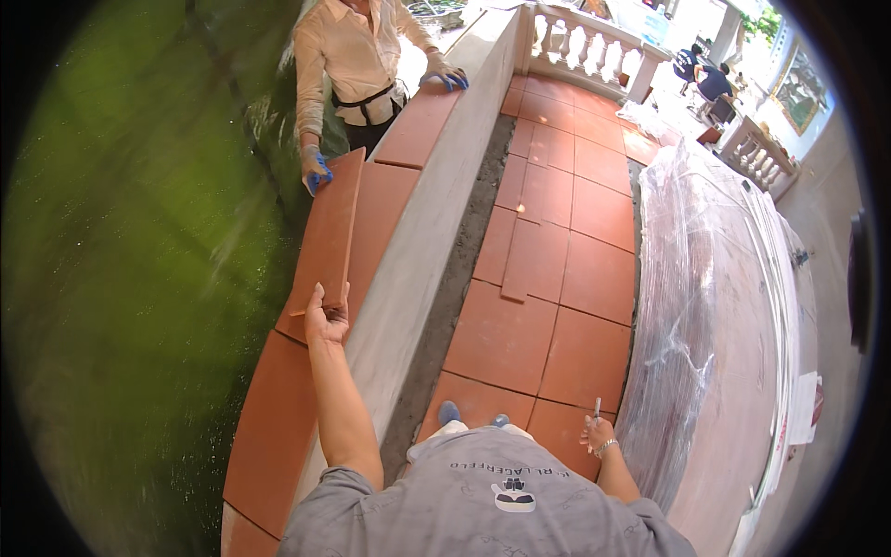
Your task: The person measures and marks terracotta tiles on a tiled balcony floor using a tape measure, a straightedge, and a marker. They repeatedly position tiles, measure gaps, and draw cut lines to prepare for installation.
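My left hand [326, 318] is closed on the near end of a long terracotta tile [330, 227], thumb on top and fingers beneath. The tile is tilted above the row of terracotta tiles [274, 408] along the outer ledge. At its far end, a co-worker's gloved hand [316, 171] grips the same tile. My right hand [599, 434], low by my right side, is closed round a slim, pale, pen-like stick [598, 406] that points upward. Its exact kind is too small to make out.
Green water [139, 278] lies left of the ledge. A pale stone curb [394, 316] separates it from the tiled walkway [501, 334], where narrow tile strips lie on top. Plastic-wrapped material [664, 371] lines the right. A balustrade [585, 48] and more people [713, 84] are farther off.
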Motion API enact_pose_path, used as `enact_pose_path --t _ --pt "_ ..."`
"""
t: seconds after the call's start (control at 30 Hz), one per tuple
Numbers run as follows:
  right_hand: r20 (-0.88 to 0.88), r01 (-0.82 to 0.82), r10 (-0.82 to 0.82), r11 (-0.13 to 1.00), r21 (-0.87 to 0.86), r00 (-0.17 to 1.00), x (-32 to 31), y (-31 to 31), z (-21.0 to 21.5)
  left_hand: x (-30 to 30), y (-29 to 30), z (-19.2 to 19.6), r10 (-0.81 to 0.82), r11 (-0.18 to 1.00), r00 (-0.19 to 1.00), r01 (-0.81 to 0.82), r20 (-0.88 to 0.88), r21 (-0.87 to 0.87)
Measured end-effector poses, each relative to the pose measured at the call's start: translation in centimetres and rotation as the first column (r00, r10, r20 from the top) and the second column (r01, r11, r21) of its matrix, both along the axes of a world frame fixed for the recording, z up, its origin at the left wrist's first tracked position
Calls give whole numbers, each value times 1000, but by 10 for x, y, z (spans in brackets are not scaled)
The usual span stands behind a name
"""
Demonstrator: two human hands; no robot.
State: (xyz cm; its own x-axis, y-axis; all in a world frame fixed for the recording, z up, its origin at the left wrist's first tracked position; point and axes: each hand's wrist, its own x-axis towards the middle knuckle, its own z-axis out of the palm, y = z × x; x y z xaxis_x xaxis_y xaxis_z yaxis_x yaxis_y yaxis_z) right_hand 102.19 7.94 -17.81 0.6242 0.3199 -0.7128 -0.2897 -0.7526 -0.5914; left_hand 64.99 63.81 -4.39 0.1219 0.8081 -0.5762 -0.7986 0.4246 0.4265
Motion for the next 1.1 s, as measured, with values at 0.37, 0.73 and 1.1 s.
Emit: enact_pose_path --t 0.37,0.73,1.1 --pt "-43 -27 23 995 -100 999 -15 -31 -1 -9 -81 27 47 974 994 -25 -94 225" --pt "-52 -102 98 991 -90 994 13 -13 -4 24 -218 50 -420 891 907 421 -42 170" --pt "-240 -198 135 944 -264 961 -43 -125 -91 194 -228 -274 -638 764 741 574 -210 -295"
